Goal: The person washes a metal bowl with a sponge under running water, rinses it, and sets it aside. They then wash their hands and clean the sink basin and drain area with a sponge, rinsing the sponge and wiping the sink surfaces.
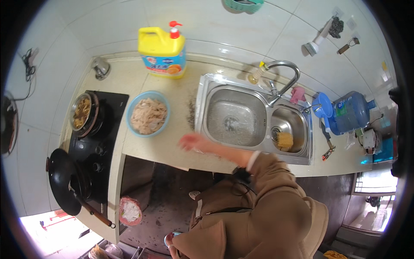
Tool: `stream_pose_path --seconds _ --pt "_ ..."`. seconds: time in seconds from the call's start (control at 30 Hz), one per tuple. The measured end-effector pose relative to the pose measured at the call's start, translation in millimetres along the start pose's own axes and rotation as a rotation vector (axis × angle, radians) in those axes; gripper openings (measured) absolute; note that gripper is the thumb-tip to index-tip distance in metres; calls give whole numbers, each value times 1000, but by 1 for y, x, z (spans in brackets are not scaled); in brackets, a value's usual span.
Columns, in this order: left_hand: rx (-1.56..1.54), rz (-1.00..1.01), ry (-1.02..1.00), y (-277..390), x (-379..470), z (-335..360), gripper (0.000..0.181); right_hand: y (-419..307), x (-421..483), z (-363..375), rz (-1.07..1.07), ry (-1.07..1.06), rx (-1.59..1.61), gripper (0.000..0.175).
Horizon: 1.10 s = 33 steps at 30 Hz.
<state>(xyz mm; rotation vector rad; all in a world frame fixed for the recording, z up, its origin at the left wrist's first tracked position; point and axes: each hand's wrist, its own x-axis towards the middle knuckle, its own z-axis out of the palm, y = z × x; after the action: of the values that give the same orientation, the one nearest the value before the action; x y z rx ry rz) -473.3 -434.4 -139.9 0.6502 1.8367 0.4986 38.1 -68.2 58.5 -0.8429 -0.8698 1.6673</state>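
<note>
My right hand (194,143), blurred, reaches left across the front of the counter. It passes the double stainless-steel sink (237,113) and shows nothing held. A light-blue plastic bowl (130,124) stands just beyond its fingers, full of pale, torn-looking food pieces (149,116) like raw meat. Dark specks (191,115) lie on the counter between bowl and sink. Low in the picture, my left hand (171,239) is partly covered by my brown sleeve. Its fingers close on the edge of a light-blue thing (166,240), mostly hidden.
On the left are a gas hob (113,106), a pan of cooked food (82,111) and a wok (61,178) with its handle jutting out. A yellow detergent jug (161,48) stands behind the bowl. A faucet (291,69) arches over the sink; a knife (325,132) lies right.
</note>
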Motion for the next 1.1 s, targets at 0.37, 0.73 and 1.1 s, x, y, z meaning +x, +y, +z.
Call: stream_pose_path --seconds 0.37,0.73,1.1 --pt "179 -79 -35 137 -11 61 15 12 -107 -348 553 1006 -588 30" --pt "307 -69 -152 153 -32 87 20 56 -29 -313 602 479 -591 28" --pt "248 -40 -108 128 -46 103 17 83 -33 -243 863 224 487 22"
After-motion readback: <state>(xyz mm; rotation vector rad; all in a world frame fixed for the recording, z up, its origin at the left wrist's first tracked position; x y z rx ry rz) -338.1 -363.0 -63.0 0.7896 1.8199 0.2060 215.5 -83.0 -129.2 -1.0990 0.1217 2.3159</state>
